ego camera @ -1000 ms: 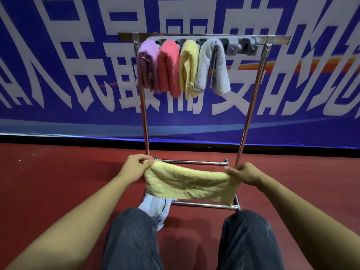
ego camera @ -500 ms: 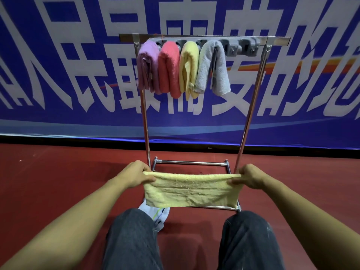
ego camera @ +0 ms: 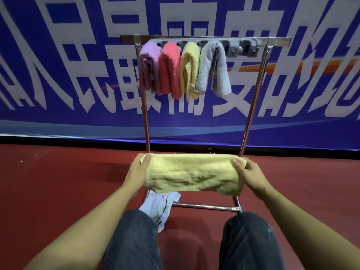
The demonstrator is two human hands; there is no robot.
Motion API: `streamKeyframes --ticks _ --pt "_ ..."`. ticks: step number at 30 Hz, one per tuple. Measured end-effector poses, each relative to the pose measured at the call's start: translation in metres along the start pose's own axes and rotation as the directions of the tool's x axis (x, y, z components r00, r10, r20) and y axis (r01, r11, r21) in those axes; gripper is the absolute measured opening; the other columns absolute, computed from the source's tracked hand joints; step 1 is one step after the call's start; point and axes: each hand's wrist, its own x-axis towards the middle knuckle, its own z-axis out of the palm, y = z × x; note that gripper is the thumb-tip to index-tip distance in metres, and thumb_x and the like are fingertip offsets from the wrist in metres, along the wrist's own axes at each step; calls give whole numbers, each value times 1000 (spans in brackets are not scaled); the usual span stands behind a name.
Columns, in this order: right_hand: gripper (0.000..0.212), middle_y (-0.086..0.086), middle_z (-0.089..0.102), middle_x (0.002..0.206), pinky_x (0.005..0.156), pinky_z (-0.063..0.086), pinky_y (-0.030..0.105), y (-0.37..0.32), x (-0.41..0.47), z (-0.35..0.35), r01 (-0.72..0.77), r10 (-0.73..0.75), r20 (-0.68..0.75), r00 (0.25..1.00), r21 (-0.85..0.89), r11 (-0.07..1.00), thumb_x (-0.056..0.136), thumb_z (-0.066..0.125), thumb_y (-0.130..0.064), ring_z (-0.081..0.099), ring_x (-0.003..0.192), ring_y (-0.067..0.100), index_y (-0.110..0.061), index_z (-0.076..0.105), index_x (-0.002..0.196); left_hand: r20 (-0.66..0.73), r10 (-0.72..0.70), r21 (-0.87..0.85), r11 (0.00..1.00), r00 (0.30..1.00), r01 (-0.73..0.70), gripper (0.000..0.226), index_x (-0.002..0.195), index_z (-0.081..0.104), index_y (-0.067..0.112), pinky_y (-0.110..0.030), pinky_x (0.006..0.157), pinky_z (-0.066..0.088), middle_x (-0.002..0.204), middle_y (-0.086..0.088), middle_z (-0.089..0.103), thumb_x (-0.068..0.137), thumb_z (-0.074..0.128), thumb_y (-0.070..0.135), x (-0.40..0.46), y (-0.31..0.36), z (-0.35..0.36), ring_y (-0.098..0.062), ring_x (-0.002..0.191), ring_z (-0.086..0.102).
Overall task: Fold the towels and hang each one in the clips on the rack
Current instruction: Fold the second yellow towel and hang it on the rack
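Note:
I hold a pale yellow towel [ego camera: 191, 173] folded into a long band, stretched level in front of the rack. My left hand [ego camera: 136, 172] grips its left end and my right hand [ego camera: 248, 174] grips its right end, thumbs on top. The metal rack [ego camera: 251, 112] stands behind it on the floor. From its grey clip bar [ego camera: 233, 46] hang a purple towel [ego camera: 149, 67], a red towel [ego camera: 170, 71], a yellow towel [ego camera: 190, 71] and a grey towel [ego camera: 213, 69]. The two clips at the right end hold nothing.
A white cloth with green and dark stripes [ego camera: 160, 206] lies on the red floor [ego camera: 58, 182] by the rack's front base bar [ego camera: 204, 206]. My knees in dark trousers [ego camera: 134, 240] fill the bottom. A blue banner [ego camera: 58, 75] covers the wall behind.
Both hands have lifted the yellow towel and turned it over, so the band is doubled, with its folded edge on top. It sits higher in front of the rack's legs.

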Motion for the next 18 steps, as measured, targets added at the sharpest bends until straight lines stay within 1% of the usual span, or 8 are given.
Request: streamKeyframes --ticks 2,4,5,7,10,13,16,18 --pt "27 -1 74 100 86 56 38 -7 -2 5 60 -60 -62 996 0 998 98 61 -46 70 96 19 -23 72 104 -78 11 -21 1000 997 -13 27 100 62 22 -34 74 44 85 -2 61 106 47 44 -3 10 7 -15 77 54" --pt "25 -3 71 98 82 54 32 -13 -3 8 108 -108 -126 986 -4 994 101 57 -44 68 93 13 -23 70 103 -100 67 19 998 993 -65 29 97 57 15 -29 70 43 83 -4 58 107 46 39 -6 17 11 -15 74 51" --pt "25 -4 70 97 80 52 30 -15 -4 8 121 -122 -148 982 -16 993 102 54 -43 66 92 12 -23 69 104 -101 101 65 993 990 -95 28 95 56 15 -29 68 42 81 -5 57 108 45 38 -7 18 11 -15 72 50" --pt "25 -6 67 94 77 49 30 -13 -3 7 126 -138 -153 979 -86 988 104 50 -44 64 90 11 -25 66 103 -76 140 205 971 987 -122 27 93 53 23 -37 69 44 76 -5 60 108 42 44 -8 16 8 -18 69 55" --pt "23 -8 68 92 75 50 37 -3 -2 5 75 -101 -104 989 -228 971 102 49 -49 64 88 11 -30 62 99 -25 94 385 920 995 -77 29 94 51 28 -42 73 47 78 -2 65 106 38 52 -6 5 1 -28 77 61" --pt "27 -7 72 93 78 54 40 7 0 7 12 -35 -79 996 -270 963 99 56 -48 67 88 13 -24 69 101 9 3 307 952 1000 -6 35 88 56 20 -39 73 47 84 -7 69 104 48 51 -1 -6 2 -29 81 62" --pt "29 6 76 90 77 57 46 16 4 11 -125 114 -81 990 -136 983 93 68 -41 72 85 24 -12 73 94 2 -168 105 980 986 167 30 101 66 15 -37 78 51 99 -7 72 98 65 45 2 -16 8 -25 91 67" --pt "29 9 73 99 80 58 44 22 6 13 -205 202 -69 977 -27 978 90 75 -36 72 91 26 -10 69 103 -19 -235 41 971 972 236 32 110 66 21 -39 84 54 105 -2 70 92 73 46 3 -24 8 -25 96 68"
